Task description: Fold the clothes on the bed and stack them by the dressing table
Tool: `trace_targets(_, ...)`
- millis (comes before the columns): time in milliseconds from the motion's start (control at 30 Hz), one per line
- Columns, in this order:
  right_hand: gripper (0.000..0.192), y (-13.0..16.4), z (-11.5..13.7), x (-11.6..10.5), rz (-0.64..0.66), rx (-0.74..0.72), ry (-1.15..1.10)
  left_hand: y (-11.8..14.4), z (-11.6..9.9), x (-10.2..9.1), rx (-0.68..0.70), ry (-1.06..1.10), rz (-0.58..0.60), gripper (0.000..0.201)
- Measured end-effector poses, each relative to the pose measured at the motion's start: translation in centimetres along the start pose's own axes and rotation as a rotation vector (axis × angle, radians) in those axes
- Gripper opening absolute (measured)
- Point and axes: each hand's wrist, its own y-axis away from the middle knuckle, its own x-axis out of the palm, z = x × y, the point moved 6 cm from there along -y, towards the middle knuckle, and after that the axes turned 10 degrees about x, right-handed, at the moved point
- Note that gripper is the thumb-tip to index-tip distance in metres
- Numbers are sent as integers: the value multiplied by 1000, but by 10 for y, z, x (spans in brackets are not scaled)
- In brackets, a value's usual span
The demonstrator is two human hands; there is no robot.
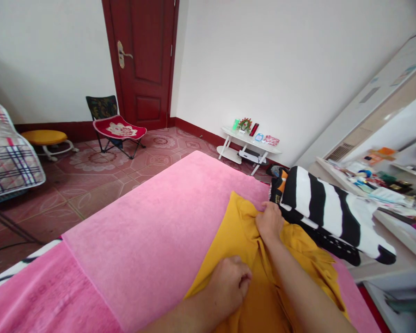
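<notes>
A mustard-yellow garment (225,236) lies spread and partly rumpled over the pink blanket (152,217). My left hand (229,282) rests on the garment's lower middle, its fingers curled inward; whether cloth is pinched in them is hidden. Farther up, my right hand (270,222) has its fingers closed on the yellow cloth near the top edge. Creases run down the fabric from that grip. Just right of my right hand sits a stack of folded clothes, topped by a black-and-white striped piece (322,203).
A white side table (253,143) with small items stands against the wall. A folding chair (119,127) and yellow stool (45,137) are near the red door (142,64). A cluttered white counter (350,175) runs along the right. A plaid-covered seat (10,152) is at left.
</notes>
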Motion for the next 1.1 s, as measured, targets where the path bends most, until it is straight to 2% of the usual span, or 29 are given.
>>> trace_targets(67, 37, 13, 21, -9, -61, -224, -104, 1, -1, -1, 7, 14, -6, 23)
trace_targets(100, 37, 20, 30, -6, -23, -333, -144, 1, -2, -1, 11, 22, -11, 23)
trace_targets(167, 41, 32, 40, 14, 168, -454, -160, 0, -4, -3, 15, 45, -24, 23)
trace_targets(267, 49, 35, 39, 53, 470, -414, -148, -3, -3, -8, -16, 137, -73, 22)
trace_targets(367, 53, 28, 38, 69, 585, -323, -234, -7, 5, -14, -136, 351, -134, 16)
trace_targets(467, 51, 29, 35, 54, 568, -283, -313, -8, 18, -22, -287, 617, -241, 5)
trace_targets(533, 48, 42, 28, 32, 503, -255, -374, -7, 26, -29, -350, 751, -337, 11)
trace_targets(600, 47, 63, 14, 1, 347, -198, -506, -5, 31, -35, -379, 842, -415, 17)
trace_targets(700, 37, 106, -15, -39, 119, -128, -724, -3, 33, -39, -396, 907, -468, 22)
trace_targets(767, 31, 134, -25, -47, 135, -177, -742, -1, 33, -39, -398, 903, -476, 25)
trace_targets(833, 30, 157, -27, -44, 218, -290, -627, -1, 31, -39, -385, 884, -477, 26)
trace_targets(933, 40, 175, -25, -30, 287, -396, -308, -1, 26, -36, -330, 819, -425, 24)
trace_targets(1000, 48, 177, -25, -23, 307, -378, -105, -2, 21, -29, -270, 774, -297, 26)
trace_targets(1100, 50, 175, -24, -18, 348, -334, 76, -2, 8, -19, -144, 682, -76, 31)
